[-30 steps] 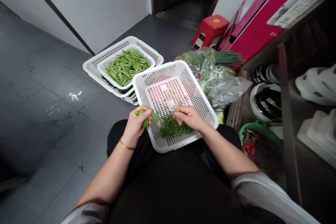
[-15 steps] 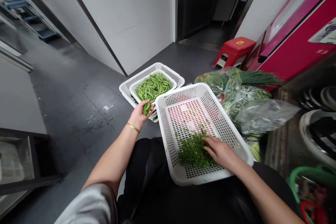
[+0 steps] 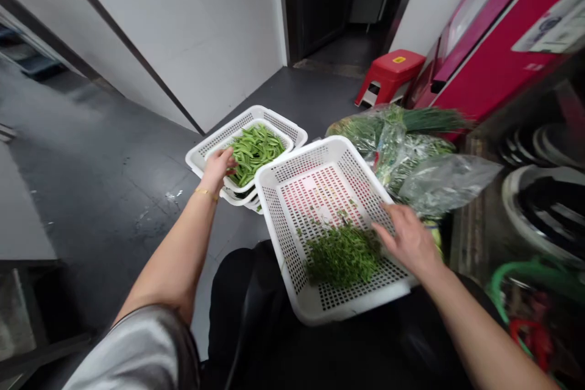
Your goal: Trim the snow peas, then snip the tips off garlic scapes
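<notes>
My left hand (image 3: 219, 169) is at the left rim of a small white basket (image 3: 287, 141) heaped with green pods (image 3: 256, 149). Its fingers are apart over the pods, and I see none in its grasp. A large white perforated basket (image 3: 274, 195) rests on my lap, with a clump of leafy green herbs (image 3: 342, 256) at its near end. My right hand (image 3: 409, 237) is at that basket's right side, thumb and fingers spread, beside the herbs and holding nothing.
The pod basket sits in a wider white basket (image 3: 201, 149) on the floor. Bagged greens (image 3: 388, 140) lie beyond my lap basket on the right. Past them are a red stool (image 3: 393, 67) and a pink cabinet (image 3: 498, 49). A green-rimmed bucket (image 3: 498, 286) stands at lower right.
My left hand has moved left and up to the pod basket; the pods it held no longer show in it. My right hand has lifted off the herbs towards the lap basket's right rim.
</notes>
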The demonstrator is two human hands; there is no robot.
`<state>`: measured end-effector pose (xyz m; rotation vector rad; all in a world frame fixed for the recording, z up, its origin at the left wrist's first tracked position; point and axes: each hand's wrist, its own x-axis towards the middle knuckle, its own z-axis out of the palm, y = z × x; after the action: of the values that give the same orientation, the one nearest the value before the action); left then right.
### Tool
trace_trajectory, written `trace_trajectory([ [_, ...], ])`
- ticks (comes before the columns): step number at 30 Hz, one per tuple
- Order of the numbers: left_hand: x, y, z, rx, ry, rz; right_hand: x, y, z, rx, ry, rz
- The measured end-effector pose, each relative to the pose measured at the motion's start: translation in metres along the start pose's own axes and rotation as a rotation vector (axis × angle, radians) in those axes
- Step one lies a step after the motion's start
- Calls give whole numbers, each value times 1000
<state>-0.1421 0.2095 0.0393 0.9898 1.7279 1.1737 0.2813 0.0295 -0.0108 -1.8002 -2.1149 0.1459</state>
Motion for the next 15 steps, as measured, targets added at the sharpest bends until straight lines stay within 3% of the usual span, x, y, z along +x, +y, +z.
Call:
trace_trajectory([
  [2, -38, -27, -2, 126, -138, -90, 13, 19, -8, -142, -31, 169],
  [5, -97, -64, 2, 209, -278, -208, 25, 46, -7, -131, -420, 381],
  [8, -135, -76, 13, 156, -423, -345, 27, 64, -2, 15, -513, 415],
  [11, -140, -62, 26, 114, -514, -373, 20, 73, -5, 82, -440, 411],
  [15, -110, -32, 49, -3, -497, -189, 7, 72, -6, 164, -376, 483],
])
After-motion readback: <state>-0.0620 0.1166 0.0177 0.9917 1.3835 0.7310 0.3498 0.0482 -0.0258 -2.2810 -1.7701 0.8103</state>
